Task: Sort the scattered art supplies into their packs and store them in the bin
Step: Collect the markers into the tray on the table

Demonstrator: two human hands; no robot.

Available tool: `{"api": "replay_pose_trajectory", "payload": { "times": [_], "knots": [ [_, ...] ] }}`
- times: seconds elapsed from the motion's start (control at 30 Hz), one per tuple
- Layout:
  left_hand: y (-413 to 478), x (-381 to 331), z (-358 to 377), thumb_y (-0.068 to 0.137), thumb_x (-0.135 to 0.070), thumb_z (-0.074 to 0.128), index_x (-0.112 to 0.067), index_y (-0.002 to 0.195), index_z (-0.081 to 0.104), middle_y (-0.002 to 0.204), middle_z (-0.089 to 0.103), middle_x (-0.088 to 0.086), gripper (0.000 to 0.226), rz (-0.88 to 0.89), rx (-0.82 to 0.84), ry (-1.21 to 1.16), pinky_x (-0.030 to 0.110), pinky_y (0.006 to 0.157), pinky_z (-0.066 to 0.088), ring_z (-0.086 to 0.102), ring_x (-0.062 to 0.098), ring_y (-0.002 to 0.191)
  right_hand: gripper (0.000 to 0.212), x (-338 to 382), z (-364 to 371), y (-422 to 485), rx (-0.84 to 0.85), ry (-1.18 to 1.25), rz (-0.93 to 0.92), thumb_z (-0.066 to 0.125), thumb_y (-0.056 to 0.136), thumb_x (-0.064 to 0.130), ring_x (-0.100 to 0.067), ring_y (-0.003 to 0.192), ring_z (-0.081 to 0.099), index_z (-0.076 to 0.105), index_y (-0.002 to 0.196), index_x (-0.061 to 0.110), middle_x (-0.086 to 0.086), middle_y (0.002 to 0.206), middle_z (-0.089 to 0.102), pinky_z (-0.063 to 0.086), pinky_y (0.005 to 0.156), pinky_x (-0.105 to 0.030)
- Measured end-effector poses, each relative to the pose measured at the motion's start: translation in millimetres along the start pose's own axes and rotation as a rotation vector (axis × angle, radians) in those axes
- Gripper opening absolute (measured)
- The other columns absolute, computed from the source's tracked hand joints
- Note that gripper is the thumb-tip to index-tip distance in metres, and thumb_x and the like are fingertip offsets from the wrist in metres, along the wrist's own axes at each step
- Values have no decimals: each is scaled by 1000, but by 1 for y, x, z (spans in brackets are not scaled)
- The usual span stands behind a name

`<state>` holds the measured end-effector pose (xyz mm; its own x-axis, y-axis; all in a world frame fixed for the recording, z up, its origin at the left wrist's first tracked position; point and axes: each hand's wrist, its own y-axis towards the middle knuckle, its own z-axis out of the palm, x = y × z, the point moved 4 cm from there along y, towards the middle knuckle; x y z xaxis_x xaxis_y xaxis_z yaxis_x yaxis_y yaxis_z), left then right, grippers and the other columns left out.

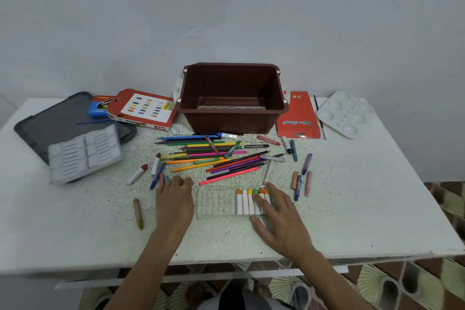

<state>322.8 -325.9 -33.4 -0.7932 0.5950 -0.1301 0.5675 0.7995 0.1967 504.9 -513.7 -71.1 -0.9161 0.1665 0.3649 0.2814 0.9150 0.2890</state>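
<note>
A clear plastic tray (216, 201) lies near the table's front, with several white-bodied crayons (245, 202) lined up in its right end. My right hand (281, 221) rests flat on those crayons with fingers spread. To the tray's left, my left hand (175, 196) has its fingertips down among loose crayons (158, 175). Coloured pencils and markers (214, 156) lie scattered behind the tray. The brown bin (232, 118) stands at the back centre, holding a clear tray.
A grey lid (50, 121) and a white moulded insert (84, 153) lie at the left. An oil pastel box (143, 108) sits left of the bin, a red pencil pack (298, 116) and white palette (346, 113) right. A brown crayon (138, 212) lies front left.
</note>
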Motion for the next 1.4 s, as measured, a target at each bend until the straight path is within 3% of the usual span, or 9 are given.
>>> {"api": "replay_pose_trajectory", "payload": {
  "times": [0.17,0.3,0.43,0.5,0.7,0.8,0.93,1.17,1.4],
  "knots": [
    [-3,0,2,63,14,74,-7,90,74,79,68,10,34,37,-36,27,47,77,50,64,32,71,51,0,0,0,8,-1,7,52,96,50,-30,134,41,52,139,22,-12,152,37,45,103,-47],
    [-2,3,10,65,14,76,-5,101,72,90,67,14,41,55,-94,-60,58,82,51,62,34,82,52,0,1,0,16,-2,9,52,96,51,-29,135,40,51,140,23,-11,153,36,44,103,-47],
    [-2,-8,-4,77,9,73,-7,104,71,100,66,8,31,36,-105,-310,31,81,41,59,25,90,52,-1,1,0,15,-5,12,52,96,50,-29,134,40,52,139,22,-12,153,37,45,103,-46],
    [-2,-14,-15,84,3,69,-11,104,70,106,63,0,24,-5,-93,-474,26,82,37,57,18,95,51,-1,1,0,13,-1,10,53,96,50,-29,134,40,52,139,23,-12,152,37,45,103,-46],
    [4,-25,-17,87,-14,72,-33,99,65,100,66,-21,24,-106,84,-887,7,80,47,60,-9,95,50,1,-1,1,8,-6,9,54,95,50,-30,133,42,53,137,22,-13,151,38,45,104,-45],
    [5,-30,-13,85,-19,75,-37,90,62,99,66,-17,24,-157,146,-935,13,79,52,62,-8,92,49,2,-2,1,0,-9,5,54,95,48,-31,132,43,55,136,20,-14,150,40,44,103,-45],
    [5,-31,-7,85,-19,76,-31,90,64,104,66,-12,18,-204,169,-1006,10,74,52,64,-7,93,49,1,-1,0,-6,-6,5,56,95,47,-31,131,44,55,135,19,-15,149,41,45,102,-45],
    [5,-39,6,81,-13,78,-24,95,64,96,71,-9,22,-197,261,-1078,15,79,52,66,0,90,49,1,-1,1,-6,-9,5,55,95,48,-31,131,44,55,135,19,-15,150,40,45,102,-45],
    [0,-50,16,83,-18,77,-26,98,70,91,70,-15,18,-99,274,-936,10,74,49,62,-8,85,49,0,0,0,-10,-2,4,55,95,48,-31,132,43,55,136,20,-15,150,39,45,103,-45]
  ]
}}
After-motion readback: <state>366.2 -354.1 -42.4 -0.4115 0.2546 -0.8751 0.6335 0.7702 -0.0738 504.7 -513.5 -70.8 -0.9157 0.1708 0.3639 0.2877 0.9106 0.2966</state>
